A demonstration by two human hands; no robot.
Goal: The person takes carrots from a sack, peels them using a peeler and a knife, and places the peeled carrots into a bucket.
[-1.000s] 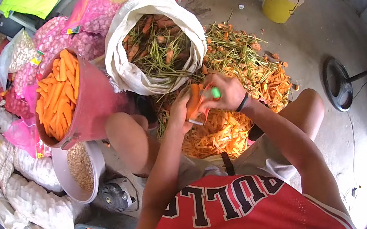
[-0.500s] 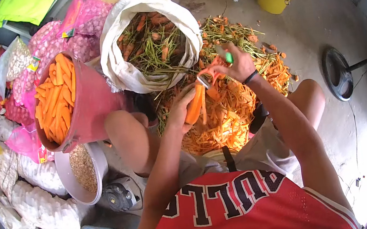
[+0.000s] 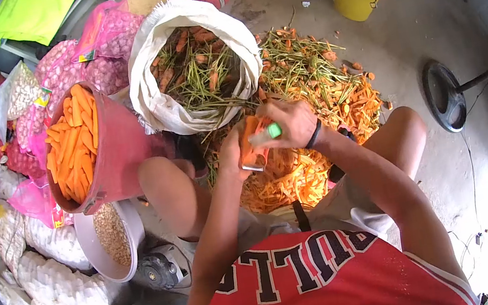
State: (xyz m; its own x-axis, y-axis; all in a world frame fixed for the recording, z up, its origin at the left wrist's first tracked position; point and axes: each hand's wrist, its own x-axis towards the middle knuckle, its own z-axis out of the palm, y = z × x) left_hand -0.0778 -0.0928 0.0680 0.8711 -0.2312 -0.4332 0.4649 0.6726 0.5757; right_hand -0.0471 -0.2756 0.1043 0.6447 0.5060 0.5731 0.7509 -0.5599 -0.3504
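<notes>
A carrot is in my left hand, whose fingers are wrapped round it between my knees. My right hand is closed on an orange peeler, its metal blade at the near end of the carrot. A tool with a green handle end also sits in the right hand; the rest of it is blurred or hidden. Below both hands lies a heap of orange carrot peelings. Just beyond is a white sack of unpeeled carrots and green stalks.
A red bucket of peeled carrots leans at the left. Near it stand a pale basin and a dark tub holding more carrots. Pink net bags line the left side. A yellow bucket and round black stand base are farther right.
My right hand has drawn the peeler toward me and left along the carrot, so the blade now sits at its near end. The view has shifted slightly.
</notes>
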